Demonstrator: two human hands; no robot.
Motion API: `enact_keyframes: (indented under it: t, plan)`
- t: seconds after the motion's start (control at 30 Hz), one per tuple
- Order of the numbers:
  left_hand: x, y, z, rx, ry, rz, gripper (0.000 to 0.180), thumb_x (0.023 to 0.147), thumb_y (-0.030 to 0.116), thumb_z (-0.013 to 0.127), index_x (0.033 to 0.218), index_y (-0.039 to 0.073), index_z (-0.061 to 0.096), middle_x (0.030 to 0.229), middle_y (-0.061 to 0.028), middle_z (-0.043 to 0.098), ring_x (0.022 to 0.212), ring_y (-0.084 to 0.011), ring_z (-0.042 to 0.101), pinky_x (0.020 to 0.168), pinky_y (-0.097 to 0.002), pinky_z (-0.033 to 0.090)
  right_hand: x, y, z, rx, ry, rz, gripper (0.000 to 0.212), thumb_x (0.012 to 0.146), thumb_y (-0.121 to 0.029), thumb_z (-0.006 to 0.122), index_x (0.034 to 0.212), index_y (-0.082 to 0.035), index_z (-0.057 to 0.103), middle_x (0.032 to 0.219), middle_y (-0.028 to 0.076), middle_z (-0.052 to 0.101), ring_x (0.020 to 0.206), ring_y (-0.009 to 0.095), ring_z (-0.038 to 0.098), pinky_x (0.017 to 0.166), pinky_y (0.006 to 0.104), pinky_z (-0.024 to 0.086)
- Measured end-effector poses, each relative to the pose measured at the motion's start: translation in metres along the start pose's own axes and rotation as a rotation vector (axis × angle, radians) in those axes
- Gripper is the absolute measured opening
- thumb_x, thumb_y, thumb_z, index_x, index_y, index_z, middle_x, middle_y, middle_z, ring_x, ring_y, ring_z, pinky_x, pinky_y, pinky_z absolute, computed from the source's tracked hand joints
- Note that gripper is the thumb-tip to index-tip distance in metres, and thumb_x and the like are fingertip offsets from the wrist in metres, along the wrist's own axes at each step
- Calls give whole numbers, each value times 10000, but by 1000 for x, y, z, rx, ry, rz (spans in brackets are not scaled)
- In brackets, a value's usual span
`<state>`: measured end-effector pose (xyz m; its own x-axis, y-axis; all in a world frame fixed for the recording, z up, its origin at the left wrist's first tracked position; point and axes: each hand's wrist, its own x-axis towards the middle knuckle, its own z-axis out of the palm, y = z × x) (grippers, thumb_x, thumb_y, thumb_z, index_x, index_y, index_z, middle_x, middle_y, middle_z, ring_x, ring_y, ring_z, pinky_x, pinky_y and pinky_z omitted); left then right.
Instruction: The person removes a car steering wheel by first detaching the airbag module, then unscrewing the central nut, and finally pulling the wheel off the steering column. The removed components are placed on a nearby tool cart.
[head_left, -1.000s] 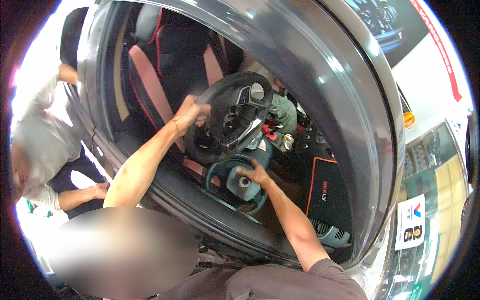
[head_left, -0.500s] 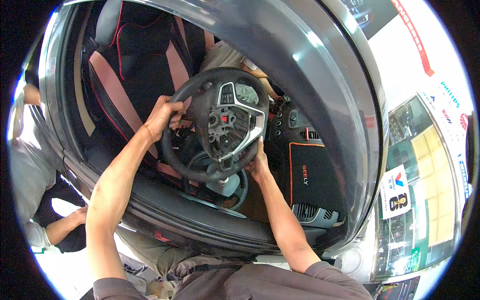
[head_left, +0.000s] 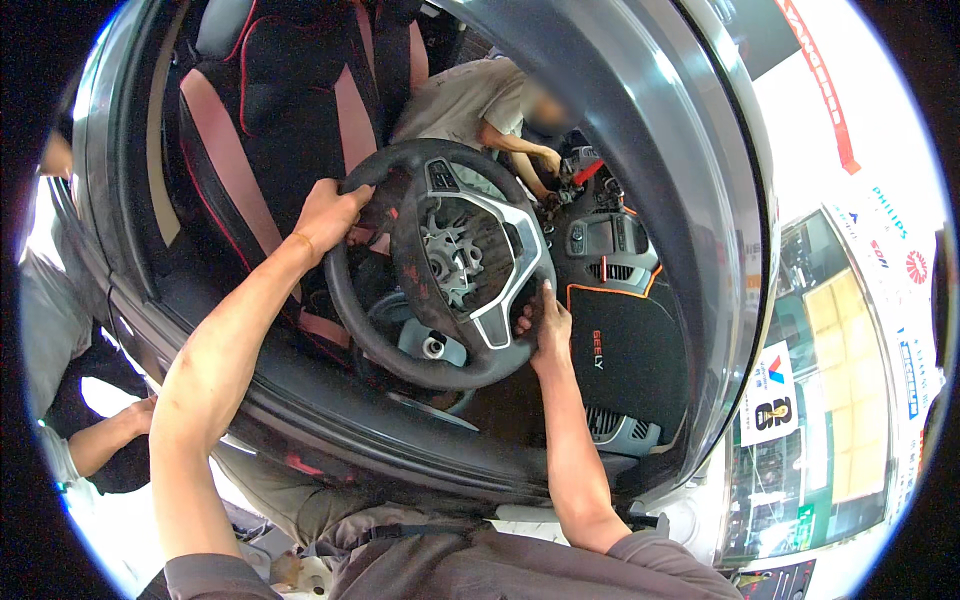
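Observation:
A black steering wheel (head_left: 341, 290) with silver trim is held in front of the driver's side of the car. Its middle has no cover, so the bare metal hub (head_left: 456, 258) shows. My left hand (head_left: 332, 214) is closed around the rim at upper left. On the lower right rim, my right hand (head_left: 548, 325) grips with the thumb along the front and the fingers curled behind. Through the wheel's lower opening I see a grey-blue part (head_left: 452, 350) with a round metallic piece; the wheel hides the rest.
A black seat (head_left: 285, 105) with pink panels lies behind the wheel. Inside the car, another person's hands (head_left: 548, 160) work by the centre console near a red-handled item (head_left: 590, 172). At far left is another person's forearm (head_left: 105, 440). The door-side sill (head_left: 300, 400) runs below my arms.
The steering wheel has shifted slightly right and tilted in my hands, its face turning more toward me. The person inside has come further into view beside the console.

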<state>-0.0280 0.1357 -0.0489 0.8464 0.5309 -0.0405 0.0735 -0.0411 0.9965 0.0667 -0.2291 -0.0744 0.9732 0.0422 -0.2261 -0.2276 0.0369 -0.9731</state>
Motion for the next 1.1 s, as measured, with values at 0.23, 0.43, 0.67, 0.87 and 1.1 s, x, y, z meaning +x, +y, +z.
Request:
enact_keyframes:
  t: [0.23, 0.43, 0.67, 0.87, 1.1]
  plan:
    - [9, -10, -1, 127, -65, 41, 448, 945, 329, 598, 907, -115, 638, 758, -141, 661, 684, -249, 668, 671, -390, 516, -17, -3, -12, 60, -3, 13, 285, 981, -337, 667, 949, -73, 563, 740, 24, 519, 567, 135, 480, 516, 294, 389]
    - [24, -40, 0, 112, -83, -3, 500, 929, 319, 579, 1155, -126, 612, 1018, -207, 693, 897, -260, 688, 810, -367, 520, -10, 13, -11, 114, 12, 123, 290, 974, -296, 654, 1030, -17, 602, 764, 31, 534, 590, 119, 473, 545, 266, 387]
    - [17, -21, 5, -75, -277, 32, 487, 941, 220, 520, 1344, -51, 543, 1192, -141, 682, 1075, -212, 645, 989, -335, 488, 1, 22, -26, 232, -71, 294, 203, 982, -240, 593, 1018, -44, 627, 828, 51, 620, 630, 146, 542, 589, 300, 465]
    - [14, -19, 0, -136, -214, 57, 500, 913, 213, 530, 1346, -36, 550, 1195, -130, 674, 1070, -206, 646, 980, -325, 488, 0, 24, -25, 257, -181, 303, 282, 969, -282, 615, 1116, -43, 641, 991, 72, 675, 821, 207, 644, 760, 354, 550]
    - [-9, 15, 3, -346, -383, -10, 650, 896, 197, 540, 1518, 53, 415, 995, -49, 659, 887, -175, 652, 765, -282, 550, -3, 24, -26, 278, -113, 365, 346, 947, -342, 654, 1161, -71, 638, 1041, 84, 650, 941, 241, 630, 832, 422, 548]
